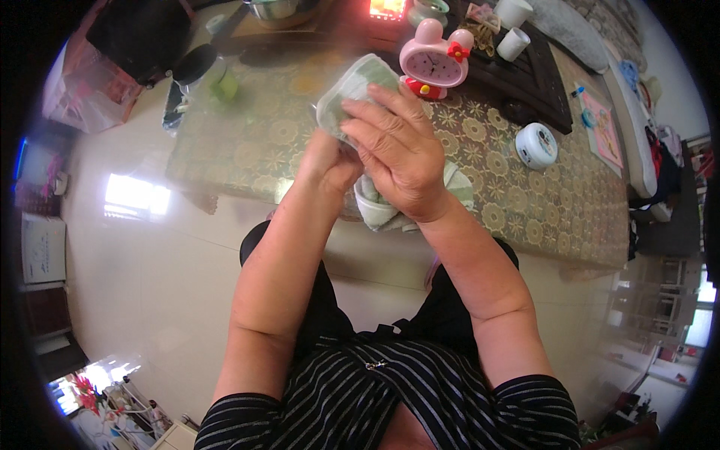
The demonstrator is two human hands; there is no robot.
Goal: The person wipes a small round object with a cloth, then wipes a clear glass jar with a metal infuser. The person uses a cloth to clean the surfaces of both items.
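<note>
A folded green-and-white cloth [360, 79] is held up over the near part of the table. My right hand [399, 146] lies across its near side, with fingers extended and slightly spread on the fabric. Behind and below it, my left hand [340, 166] supports the cloth from underneath; its fingers are mostly hidden. Another bunch of green-and-white towel [374, 208] rests at the table's front edge, under my right wrist. Whether the two pieces of fabric are joined cannot be seen. Just beyond my right fingertips stands a pink rabbit-shaped alarm clock [433, 64].
A patterned cloth under clear plastic covers the table [506, 208]. To the right sits a round white tub [537, 146]. A dark wooden tray [534, 84] carries white cups [513, 45]. A dark-lidded clear jar [199, 70] and a metal bowl [281, 11] stand at the far left.
</note>
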